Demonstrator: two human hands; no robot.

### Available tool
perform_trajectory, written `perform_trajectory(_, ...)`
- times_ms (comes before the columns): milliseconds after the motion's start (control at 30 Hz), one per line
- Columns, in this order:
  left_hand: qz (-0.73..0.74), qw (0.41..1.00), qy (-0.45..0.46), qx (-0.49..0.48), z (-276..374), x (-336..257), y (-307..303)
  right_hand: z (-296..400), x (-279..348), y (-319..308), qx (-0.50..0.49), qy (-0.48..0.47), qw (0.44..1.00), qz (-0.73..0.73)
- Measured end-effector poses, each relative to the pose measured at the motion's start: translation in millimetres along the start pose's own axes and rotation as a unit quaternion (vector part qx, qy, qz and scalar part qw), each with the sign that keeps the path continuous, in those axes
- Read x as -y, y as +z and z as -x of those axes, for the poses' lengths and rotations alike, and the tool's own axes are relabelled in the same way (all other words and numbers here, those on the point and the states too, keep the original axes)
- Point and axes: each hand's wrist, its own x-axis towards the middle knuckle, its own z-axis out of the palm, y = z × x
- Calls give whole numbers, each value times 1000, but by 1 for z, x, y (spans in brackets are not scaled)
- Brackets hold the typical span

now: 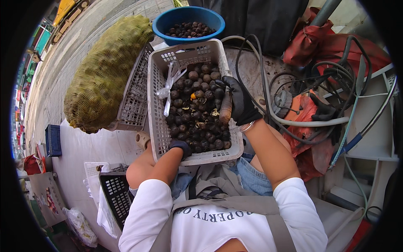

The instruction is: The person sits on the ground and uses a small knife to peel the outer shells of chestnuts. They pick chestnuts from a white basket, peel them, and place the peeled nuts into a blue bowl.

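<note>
Between my knees sits a white perforated plastic crate point(157, 126) filled with round, dark brown fruits or nuts point(185, 118). My right hand point(237, 102), in a black glove, is closed around a brown wooden handle point(225, 108) at the crate's right side. Whatever tool part belongs to this handle cannot be made out. My left hand point(181, 148), also gloved in black, reaches over the near left corner of the crate, beside the fruits; its fingers are mostly hidden. A knotted clear plastic bag point(168, 91) hangs at the left inner wall.
A yellow mesh sack point(107, 72) of greenish produce lies on another white crate point(133, 94) to the left. Beyond stands a blue basin point(189, 12) with dark pieces inside. Hoses point(302, 123) and red plastic sheeting point(310, 154) crowd the right. A black crate point(115, 195) stands at lower left.
</note>
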Motion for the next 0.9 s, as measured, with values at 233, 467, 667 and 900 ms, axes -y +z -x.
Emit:
perform_trajectory(233,-111,930,303,-175,-34,24,-10,-2,-19,-5,-69,97,988,-99)
perform_trajectory(467,878,332,339,60,112,-7,-166,6,-49,11,-34,-1,957,288)
perform_trajectory(667,869,369,328,-20,183,-27,-167,28,-58,32,76,-259,749,605)
perform_trajectory(900,760,518,290,-266,158,-49,-142,33,-81,24,111,-336,659,664)
